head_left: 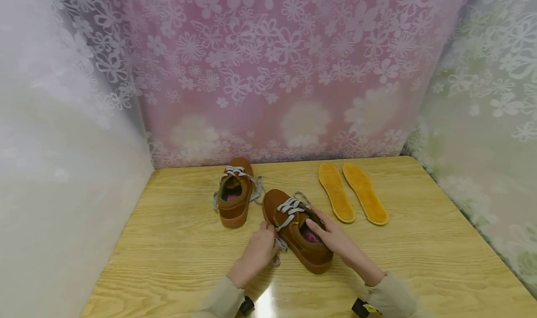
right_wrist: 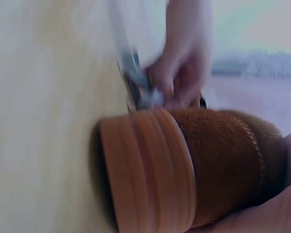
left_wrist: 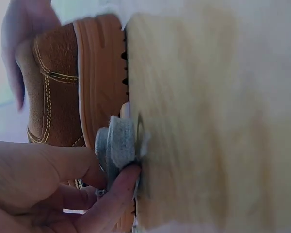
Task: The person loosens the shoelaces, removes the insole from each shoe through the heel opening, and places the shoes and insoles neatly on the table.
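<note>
A brown shoe (head_left: 308, 252) with grey laces stands on the table between the two hands, its toe pointing away and to the left. My left hand (head_left: 261, 245) pinches a grey shoelace (left_wrist: 121, 141) between thumb and fingers beside the shoe's sole, as the left wrist view shows. My right hand (head_left: 335, 238) grips the shoe's collar, with the thumb at the opening and the fingers along the far side. The heel and thick rubber sole (right_wrist: 145, 170) fill the right wrist view. A pink lining shows inside the shoe.
A second brown shoe (head_left: 233, 211), laced in grey, stands farther back on the left. Two orange insoles (head_left: 336, 194) lie side by side at the back right of the wooden table (head_left: 176, 248). Flowered curtains (head_left: 272, 75) enclose the table at the back and sides.
</note>
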### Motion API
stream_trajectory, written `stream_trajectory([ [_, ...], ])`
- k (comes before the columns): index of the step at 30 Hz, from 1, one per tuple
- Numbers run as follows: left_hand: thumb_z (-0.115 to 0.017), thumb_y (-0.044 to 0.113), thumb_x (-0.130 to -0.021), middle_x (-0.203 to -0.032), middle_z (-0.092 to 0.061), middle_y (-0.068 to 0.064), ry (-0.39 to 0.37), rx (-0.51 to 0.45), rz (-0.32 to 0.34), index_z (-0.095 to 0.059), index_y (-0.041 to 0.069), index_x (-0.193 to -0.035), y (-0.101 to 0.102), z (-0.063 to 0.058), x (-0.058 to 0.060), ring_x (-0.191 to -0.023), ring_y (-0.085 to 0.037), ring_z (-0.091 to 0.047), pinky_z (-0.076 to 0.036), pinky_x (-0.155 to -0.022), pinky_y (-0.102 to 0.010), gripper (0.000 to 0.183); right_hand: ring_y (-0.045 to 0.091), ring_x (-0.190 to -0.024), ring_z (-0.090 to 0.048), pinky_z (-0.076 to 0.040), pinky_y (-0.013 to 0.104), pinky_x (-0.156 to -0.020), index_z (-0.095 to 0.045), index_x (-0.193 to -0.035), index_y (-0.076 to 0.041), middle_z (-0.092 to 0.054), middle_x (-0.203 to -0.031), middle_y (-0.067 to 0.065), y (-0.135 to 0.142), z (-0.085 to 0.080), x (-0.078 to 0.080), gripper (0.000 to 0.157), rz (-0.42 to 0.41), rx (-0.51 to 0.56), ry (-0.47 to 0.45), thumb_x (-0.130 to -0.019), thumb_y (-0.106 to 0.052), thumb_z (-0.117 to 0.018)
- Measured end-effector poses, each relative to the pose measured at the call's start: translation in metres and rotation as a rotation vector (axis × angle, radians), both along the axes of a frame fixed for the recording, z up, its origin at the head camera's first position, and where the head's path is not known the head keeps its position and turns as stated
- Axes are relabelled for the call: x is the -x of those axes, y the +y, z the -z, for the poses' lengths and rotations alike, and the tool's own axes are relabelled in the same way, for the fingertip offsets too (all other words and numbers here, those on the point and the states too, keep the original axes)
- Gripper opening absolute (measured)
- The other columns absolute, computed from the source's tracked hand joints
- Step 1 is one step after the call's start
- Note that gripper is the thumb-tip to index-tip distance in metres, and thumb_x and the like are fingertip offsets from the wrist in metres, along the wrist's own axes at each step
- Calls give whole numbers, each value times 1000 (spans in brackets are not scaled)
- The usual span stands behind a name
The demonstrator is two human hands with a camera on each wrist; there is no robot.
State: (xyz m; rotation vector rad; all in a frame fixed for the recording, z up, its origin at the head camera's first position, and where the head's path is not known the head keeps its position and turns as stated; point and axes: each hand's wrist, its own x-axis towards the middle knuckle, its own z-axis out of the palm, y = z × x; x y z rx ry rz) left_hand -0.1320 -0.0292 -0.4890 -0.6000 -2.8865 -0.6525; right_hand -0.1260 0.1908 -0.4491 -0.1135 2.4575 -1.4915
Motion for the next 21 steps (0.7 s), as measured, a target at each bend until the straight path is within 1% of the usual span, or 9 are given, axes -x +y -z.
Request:
stream_trajectory([
  [3,-67,-1,-86,-86,-50,-13,-36,-2,-27,-61,-2,-86,-7,-3,8,-59,-23,-53,-49,-51,-34,6,41,-153,-9,-11,62,-122,-13,-164,-8,-11,-167,23,-17,0,-12,78,6,33,-10,-105,-39,-55],
  [7,-67,-2,-87,-83,-48,-14,-29,-28,-63,-60,-5,-86,-16,-5,16,-61,-24,-53,-49,-53,-36,8,43,-153,-4,-8,63,-121,-5,-163,-5,-6,-167,25,-34,1,-20,84,-33,41,19,-105,-37,-57],
  [8,-67,-3,-86,-83,-47,-14,-22,-37,-77,-59,-5,-84,-17,-4,17,-62,-25,-54,-50,-54,-37,9,43,-153,-4,-9,63,-121,-6,-163,-4,-6,-167,25,-35,1,-20,82,-52,26,38,-106,-36,-55],
  [10,-68,-3,-85,-82,-47,-13,-15,-60,-107,-57,-3,-84,-20,-4,19,-64,-27,-56,-51,-56,-40,11,46,-151,-12,-14,63,-120,-15,-161,1,-15,-164,28,-35,-2,-18,72,-83,-32,102,-108,-32,-51],
  [12,-68,-4,-85,-83,-48,-12,-28,-103,-127,-56,-1,-87,-22,-4,19,-66,-28,-57,-51,-58,-41,12,48,-145,-32,-27,62,-116,-31,-156,5,-33,-157,31,-29,-6,-11,58,-113,-98,190,-109,-25,-48],
  [14,-68,-4,-85,-87,-50,-12,-55,-149,-138,-57,1,-92,-23,-4,20,-67,-27,-56,-50,-58,-40,14,47,-132,-49,-40,61,-108,-48,-147,6,-49,-146,30,-19,-11,0,43,-119,-169,292,-109,-15,-48],
  [16,-68,-4,-87,-95,-50,-15,-97,-205,-137,-57,1,-98,-24,-6,21,-64,-24,-53,-47,-56,-37,17,45,-120,-58,-47,59,-98,-57,-137,4,-58,-135,28,-8,-12,16,34,-126,-246,381,-105,-7,-53],
  [18,-68,-3,-90,-101,-48,-18,-141,-253,-134,-57,1,-102,-26,-8,22,-61,-21,-50,-43,-52,-33,18,45,-116,-58,-49,59,-94,-58,-134,3,-58,-131,26,1,-12,32,35,-157,-344,430,-100,-6,-63],
  [21,-67,-2,-91,-102,-52,-18,-164,-287,-123,-58,2,-105,-29,-8,24,-63,-18,-51,-42,-54,-30,18,53,-124,-50,-45,64,-98,-52,-141,2,-49,-139,32,10,-6,53,59,-230,-496,400,-90,-14,-78],
])
